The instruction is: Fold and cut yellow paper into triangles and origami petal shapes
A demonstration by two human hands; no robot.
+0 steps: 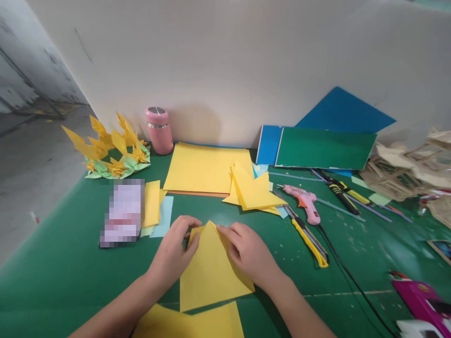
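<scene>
A sheet of yellow paper point(214, 277) lies on the green table in front of me, its top folded to a point. My left hand point(178, 251) pinches the sheet's upper left edge between thumb and fingers. On the other side, my right hand point(252, 253) has its fingers closed on the slanted upper right edge, close to the tip; its thumb is partly hidden. Nearer to me lies another piece of yellow paper point(197, 324), cut off by the frame's lower edge. Beyond my hands is a loose pile of folded yellow paper pieces point(257, 190).
A yellow paper stack point(207, 166) and a pink flask point(159, 131) stand near the wall. At left are a yellow paper crown point(116, 150) and a pixelated flat object point(123, 213). A pink glue gun point(305, 202), its cord and a utility knife point(308, 239) lie right.
</scene>
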